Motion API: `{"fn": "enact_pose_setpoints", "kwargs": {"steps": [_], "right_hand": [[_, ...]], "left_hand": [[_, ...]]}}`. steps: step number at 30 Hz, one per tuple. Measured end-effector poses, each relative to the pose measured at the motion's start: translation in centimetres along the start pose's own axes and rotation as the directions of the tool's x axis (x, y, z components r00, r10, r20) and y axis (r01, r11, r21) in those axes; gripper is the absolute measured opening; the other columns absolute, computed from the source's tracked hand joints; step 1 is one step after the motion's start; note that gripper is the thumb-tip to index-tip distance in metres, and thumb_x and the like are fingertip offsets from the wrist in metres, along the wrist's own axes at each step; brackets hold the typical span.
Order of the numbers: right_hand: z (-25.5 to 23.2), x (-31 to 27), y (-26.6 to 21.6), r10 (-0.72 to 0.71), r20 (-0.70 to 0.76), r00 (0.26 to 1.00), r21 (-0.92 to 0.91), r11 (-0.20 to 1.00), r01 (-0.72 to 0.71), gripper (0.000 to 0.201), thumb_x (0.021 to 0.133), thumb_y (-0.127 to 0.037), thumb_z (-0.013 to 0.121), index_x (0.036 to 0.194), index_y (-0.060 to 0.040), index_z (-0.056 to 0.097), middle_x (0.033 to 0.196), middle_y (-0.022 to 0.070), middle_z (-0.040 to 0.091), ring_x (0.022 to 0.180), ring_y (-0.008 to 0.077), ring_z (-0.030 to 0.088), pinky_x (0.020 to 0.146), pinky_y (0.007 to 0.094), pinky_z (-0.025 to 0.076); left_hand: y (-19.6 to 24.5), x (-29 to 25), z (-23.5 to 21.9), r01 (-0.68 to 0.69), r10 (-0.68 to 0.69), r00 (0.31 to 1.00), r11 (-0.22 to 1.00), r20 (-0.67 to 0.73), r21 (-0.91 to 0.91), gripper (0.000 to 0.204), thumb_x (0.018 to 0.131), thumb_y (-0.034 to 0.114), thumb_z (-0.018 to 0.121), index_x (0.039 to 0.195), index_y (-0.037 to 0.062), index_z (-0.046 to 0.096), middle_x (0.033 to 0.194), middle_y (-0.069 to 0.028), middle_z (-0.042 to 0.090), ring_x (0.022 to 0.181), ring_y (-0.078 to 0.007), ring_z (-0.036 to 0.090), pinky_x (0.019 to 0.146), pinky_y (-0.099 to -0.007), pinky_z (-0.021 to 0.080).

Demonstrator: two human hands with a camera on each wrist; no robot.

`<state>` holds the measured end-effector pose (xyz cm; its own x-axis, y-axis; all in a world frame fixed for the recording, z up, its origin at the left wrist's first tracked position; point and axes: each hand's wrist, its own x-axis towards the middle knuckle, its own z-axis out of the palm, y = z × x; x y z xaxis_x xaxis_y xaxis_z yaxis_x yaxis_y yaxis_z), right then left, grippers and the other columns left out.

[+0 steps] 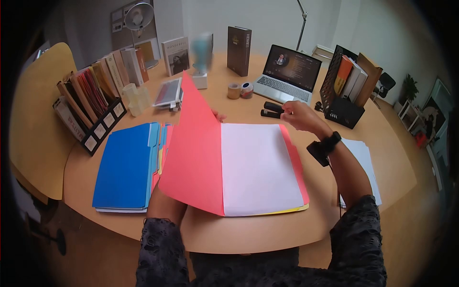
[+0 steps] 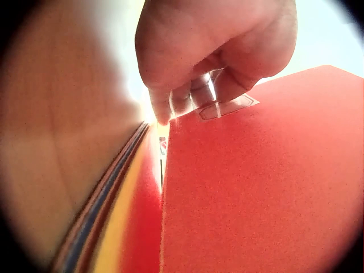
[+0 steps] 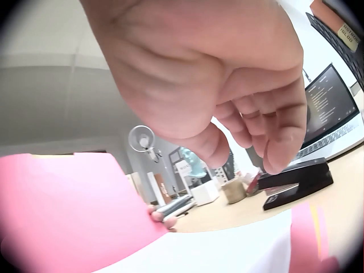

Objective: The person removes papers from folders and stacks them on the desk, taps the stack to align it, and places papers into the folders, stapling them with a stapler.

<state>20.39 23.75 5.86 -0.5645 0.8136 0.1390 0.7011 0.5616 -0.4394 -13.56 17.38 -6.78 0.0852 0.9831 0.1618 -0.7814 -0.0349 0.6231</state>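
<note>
A red folder [image 1: 193, 158] lies opened on the table, white paper [image 1: 258, 167] on its right side. My left hand [image 2: 216, 45] is behind the raised cover and holds it by its edge, its fingertips showing past the cover in the head view. My right hand [image 1: 303, 115] is beside a black stapler [image 1: 272, 109], fingers loosely bent. In the right wrist view the fingertips overlap the top arm of the stapler [image 3: 298, 182], with thumb and fingers apart.
A blue folder [image 1: 125, 167] tops a stack at left. Tape rolls [image 1: 234, 91], a laptop [image 1: 287, 71] and a dark upright book [image 1: 239, 51] stand behind. File racks [image 1: 106, 125] flank both sides. More white sheets [image 1: 361, 162] lie under my right forearm.
</note>
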Motion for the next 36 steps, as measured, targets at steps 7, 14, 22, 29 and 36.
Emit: {"fn": "enact_pose_setpoints", "kwargs": {"steps": [7,14,22,29,36], "right_hand": [[5.4,0.3,-0.9,-0.234,0.084,0.969,-0.099,0.965,0.241,0.036,0.089,-0.015,0.061,0.119,0.0024,0.057,0.116,0.0214,0.064,0.111,0.0371,0.060,0.096,0.0426,0.047],[8.9,-1.5,-2.5,-0.384,0.327,0.863,-0.087,0.898,0.432,0.064,0.093,-0.032,0.058,0.140,0.0057,0.036,0.147,0.0257,0.037,0.139,0.0399,0.033,0.114,0.0430,0.031],[9.4,-1.7,-2.5,-0.351,0.335,0.874,-0.154,0.895,0.418,0.068,0.093,-0.040,0.056,0.141,0.0054,0.036,0.150,0.0233,0.034,0.141,0.0387,0.032,0.114,0.0455,0.030],[9.0,-1.5,-2.6,-0.366,0.367,0.855,-0.129,0.890,0.437,0.068,0.095,-0.036,0.055,0.141,0.0097,0.033,0.149,0.0281,0.034,0.141,0.0410,0.030,0.117,0.0421,0.027],[8.2,-0.4,-1.4,-0.440,0.221,0.871,-0.067,0.884,0.463,0.061,0.094,-0.033,0.055,0.138,0.0067,0.040,0.144,0.0242,0.042,0.137,0.0386,0.037,0.113,0.0421,0.033]], "left_hand": [[2.6,2.9,0.6,-0.046,0.045,0.998,0.998,0.032,0.035,0.033,0.097,0.030,0.055,0.113,0.0008,0.054,0.095,-0.0111,0.064,0.106,-0.0304,0.063,0.078,-0.0366,0.055],[2.6,2.1,-1.1,-0.042,0.043,0.999,0.998,-0.015,0.050,0.033,0.097,0.030,0.055,0.113,0.0007,0.054,0.095,-0.0111,0.064,0.106,-0.0301,0.063,0.078,-0.0365,0.055],[2.3,1.9,-1.2,-0.030,0.032,0.999,0.998,-0.026,0.063,0.033,0.097,0.030,0.054,0.112,0.0006,0.054,0.095,-0.0112,0.064,0.105,-0.0298,0.063,0.078,-0.0363,0.055],[1.8,2.1,-1.3,-0.025,0.026,0.999,0.998,-0.026,0.064,0.033,0.097,0.030,0.054,0.112,0.0005,0.054,0.095,-0.0112,0.064,0.104,-0.0294,0.063,0.078,-0.0362,0.055],[0.5,2.7,-1.4,-0.012,0.013,1.000,0.999,-0.021,0.047,0.033,0.097,0.030,0.054,0.112,0.0004,0.054,0.095,-0.0113,0.064,0.103,-0.0291,0.063,0.078,-0.0360,0.055]]}}
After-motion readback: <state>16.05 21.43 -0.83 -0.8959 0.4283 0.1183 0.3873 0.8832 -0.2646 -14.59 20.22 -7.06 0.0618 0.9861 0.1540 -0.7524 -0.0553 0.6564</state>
